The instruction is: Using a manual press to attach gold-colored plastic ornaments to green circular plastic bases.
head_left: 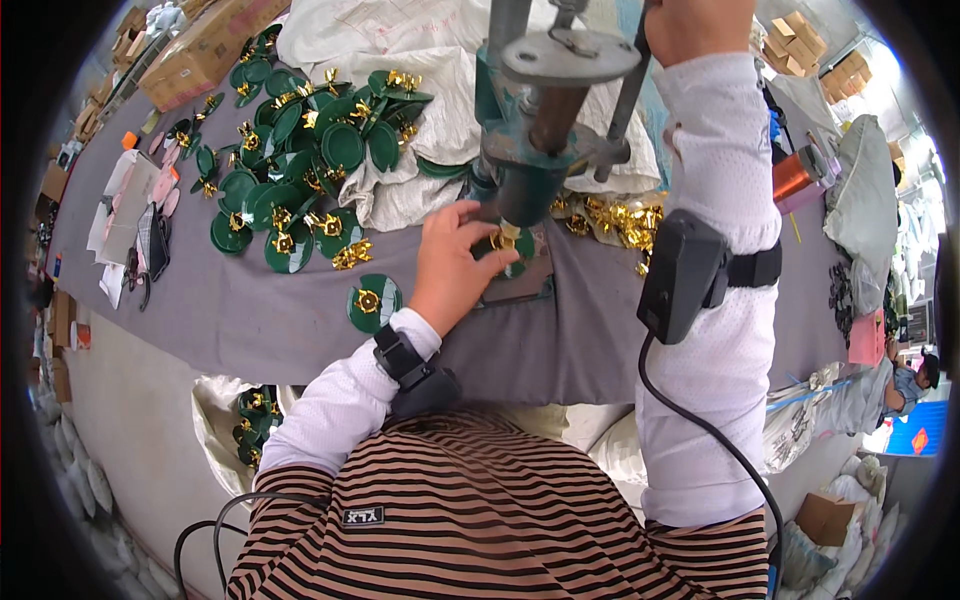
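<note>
A dark green hand press (530, 185) stands on the table in front of me. Beneath its ram my left hand (452, 262) pinches a gold petal-shaped metal piece (506, 238) over a round green disc (524, 258), partly hidden by the fingers. High at the upper right, my right hand (700, 25) is closed round the press lever (628, 95); the frame's top edge cuts off part of it. Left of my left wrist lies a green disc with a gold piece at its centre (374, 302).
Many green discs with gold pieces (290, 160) are heaped at the left, by a white woven sack (400, 50). Loose gold pieces (625, 222) lie right of the press. A cardboard box (205, 55) is at the far left. Another person (905, 385) is far right.
</note>
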{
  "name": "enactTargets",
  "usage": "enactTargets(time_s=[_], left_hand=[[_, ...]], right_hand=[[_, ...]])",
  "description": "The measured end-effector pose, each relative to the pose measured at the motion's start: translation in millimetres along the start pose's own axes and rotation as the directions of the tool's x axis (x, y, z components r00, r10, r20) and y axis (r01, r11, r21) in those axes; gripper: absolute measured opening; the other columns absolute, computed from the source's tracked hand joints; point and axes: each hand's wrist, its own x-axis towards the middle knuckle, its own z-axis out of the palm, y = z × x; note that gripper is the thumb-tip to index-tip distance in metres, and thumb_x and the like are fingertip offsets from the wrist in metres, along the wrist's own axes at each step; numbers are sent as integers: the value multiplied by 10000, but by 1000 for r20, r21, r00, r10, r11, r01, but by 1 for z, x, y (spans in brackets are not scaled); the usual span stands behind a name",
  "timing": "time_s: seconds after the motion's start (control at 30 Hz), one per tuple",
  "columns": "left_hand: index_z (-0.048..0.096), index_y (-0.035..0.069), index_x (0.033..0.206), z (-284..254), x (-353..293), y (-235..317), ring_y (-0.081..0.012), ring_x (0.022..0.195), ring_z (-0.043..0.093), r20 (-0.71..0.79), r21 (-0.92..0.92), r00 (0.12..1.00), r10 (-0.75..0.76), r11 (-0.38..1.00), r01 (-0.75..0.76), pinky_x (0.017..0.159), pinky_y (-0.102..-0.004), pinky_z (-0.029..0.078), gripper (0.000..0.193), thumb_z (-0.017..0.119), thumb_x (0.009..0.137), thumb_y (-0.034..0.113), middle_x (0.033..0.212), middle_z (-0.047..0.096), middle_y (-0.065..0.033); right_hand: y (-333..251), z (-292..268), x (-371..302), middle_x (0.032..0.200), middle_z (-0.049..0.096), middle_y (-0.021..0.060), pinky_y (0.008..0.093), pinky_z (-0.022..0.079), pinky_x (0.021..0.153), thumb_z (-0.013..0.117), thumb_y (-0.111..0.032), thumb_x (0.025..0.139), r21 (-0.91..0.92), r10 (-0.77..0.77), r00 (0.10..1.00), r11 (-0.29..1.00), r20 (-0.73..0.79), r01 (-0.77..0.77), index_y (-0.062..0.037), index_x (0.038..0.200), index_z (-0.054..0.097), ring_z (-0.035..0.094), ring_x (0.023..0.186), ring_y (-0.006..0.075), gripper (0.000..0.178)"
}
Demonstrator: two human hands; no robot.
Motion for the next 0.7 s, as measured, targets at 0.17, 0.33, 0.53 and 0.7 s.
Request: enactTargets(time_s=[0.17, 0.33, 0.53, 0.7], left_hand=[[701, 20, 993, 6, 8, 2, -318, 1139, 508, -26, 31, 1000, 9, 999, -9, 976, -393, 421, 394, 837, 677, 213, 1193, 591, -115], [637, 14, 1114, -23, 3, 6, -317, 1118, 519, -27, -3, 1000, 12, 1000, -12, 964, -396, 429, 552, 850, 654, 236, 1194, 584, -132], [568, 5, 1182, -18, 7, 17, -300, 1030, 555, 60, -108, 998, 19, 994, -12, 866, -375, 476, 632, 851, 667, 238, 1122, 581, -146], [538, 28, 1211, -4, 13, 15, -340, 1025, 560, 162, -111, 982, -97, 987, 116, 872, -415, 472, 611, 816, 688, 183, 1068, 635, -146]], right_hand=[[-20, 0, -14, 756, 600, 55, 170, 321, 413, 490, -183, 962, -105, -107, 994, 989, -34, 103, 9, 1006, 607, 477, 529, 64, 229], [-39, -40, -165, 1254, 569, 278, 523, 403, 1074, 455, -104, 962, -451, -526, 848, 771, -56, 449, 68, 1304, 450, 542, 1209, 415, 383], [-38, -101, -311, 1025, 664, 90, 535, 347, 1093, 627, -100, 856, -653, -105, 971, 724, 213, 221, -113, 948, 699, 650, 1009, 321, 117], [-62, -85, -234, 834, 648, 91, 488, 480, 943, 515, -136, 921, -568, -97, 894, 741, 438, 359, -76, 873, 682, 653, 885, 291, 184]])
